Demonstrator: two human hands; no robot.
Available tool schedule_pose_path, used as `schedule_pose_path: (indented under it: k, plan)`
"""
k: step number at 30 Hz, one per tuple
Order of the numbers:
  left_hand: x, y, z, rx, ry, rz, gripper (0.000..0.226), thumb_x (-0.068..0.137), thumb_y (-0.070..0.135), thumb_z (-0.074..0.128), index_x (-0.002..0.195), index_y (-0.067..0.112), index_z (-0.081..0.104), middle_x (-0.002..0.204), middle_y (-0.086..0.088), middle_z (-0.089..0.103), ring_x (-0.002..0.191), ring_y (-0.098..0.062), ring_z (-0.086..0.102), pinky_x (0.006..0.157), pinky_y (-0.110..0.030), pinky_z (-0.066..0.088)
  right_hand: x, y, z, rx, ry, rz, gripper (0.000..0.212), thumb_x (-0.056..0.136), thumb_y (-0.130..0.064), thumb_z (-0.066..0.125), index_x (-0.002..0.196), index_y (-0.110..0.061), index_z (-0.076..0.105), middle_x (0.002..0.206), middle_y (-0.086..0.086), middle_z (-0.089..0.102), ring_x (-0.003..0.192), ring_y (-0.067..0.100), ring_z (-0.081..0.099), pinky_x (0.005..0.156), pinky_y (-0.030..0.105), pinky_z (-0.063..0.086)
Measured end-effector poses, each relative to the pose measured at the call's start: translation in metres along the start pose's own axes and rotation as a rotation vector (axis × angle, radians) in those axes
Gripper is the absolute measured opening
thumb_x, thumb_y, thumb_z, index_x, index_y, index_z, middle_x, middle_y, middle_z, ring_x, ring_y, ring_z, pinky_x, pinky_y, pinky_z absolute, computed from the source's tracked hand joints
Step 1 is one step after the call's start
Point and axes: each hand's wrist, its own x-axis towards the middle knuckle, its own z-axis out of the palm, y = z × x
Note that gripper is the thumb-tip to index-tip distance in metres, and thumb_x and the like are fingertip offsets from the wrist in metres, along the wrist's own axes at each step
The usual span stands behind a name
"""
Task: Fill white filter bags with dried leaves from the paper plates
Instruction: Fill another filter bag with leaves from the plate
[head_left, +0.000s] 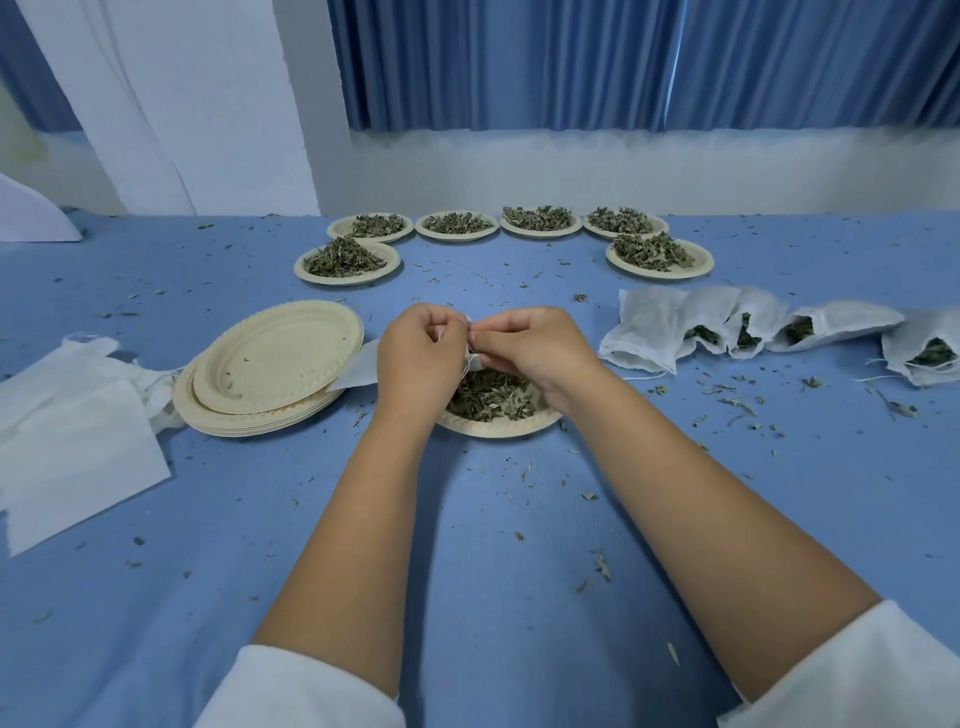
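Observation:
My left hand (421, 358) and my right hand (530, 345) meet above a paper plate (498, 423) of dried leaves (491, 397). Both pinch the top of a white filter bag (358, 366), whose body sticks out to the left behind my left hand. A thin string hangs from the bag between my hands. Several filled bags (696, 325) lie in a row to the right, leaves showing at their mouths.
A stack of used paper plates (270, 364) sits at the left, with flat unfilled bags (72, 441) beside it. Several plates heaped with leaves (345, 262) form an arc at the back. Leaf crumbs litter the blue cloth (493, 571).

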Motion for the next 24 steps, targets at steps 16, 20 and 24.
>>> schedule_pose_path:
  k: [16,20,24]
  plan:
    - [-0.002,0.007,-0.012,-0.048,-0.026,-0.02,0.013,0.093,0.019,0.057,0.093,0.013,0.068,0.069,0.002,0.06,0.059,-0.01,0.053,0.064,-0.029,0.045,0.006,0.002,-0.005,-0.088,-0.11,0.09,0.041,0.081,-0.022,0.08,0.117,-0.009,0.064,0.097,0.006,0.071,0.081,0.01,0.068,0.065,0.019,0.056]
    - [-0.004,0.01,-0.013,-0.073,-0.061,-0.007,0.011,0.093,0.015,0.056,0.088,0.016,0.067,0.065,0.005,0.059,0.049,-0.004,0.049,0.056,-0.023,0.041,0.007,0.004,-0.004,0.041,-0.207,0.12,0.021,0.088,-0.011,0.071,0.105,0.0,0.067,0.09,0.01,0.075,0.085,0.014,0.073,0.073,0.023,0.059]
    - [-0.008,0.014,-0.012,-0.12,-0.14,-0.015,0.012,0.091,0.01,0.055,0.087,0.013,0.066,0.062,-0.002,0.059,0.062,-0.014,0.067,0.062,-0.029,0.054,0.008,0.006,-0.004,0.05,-0.153,0.071,0.004,0.084,0.001,0.069,0.088,0.0,0.069,0.073,0.006,0.073,0.074,0.014,0.073,0.069,0.021,0.058]
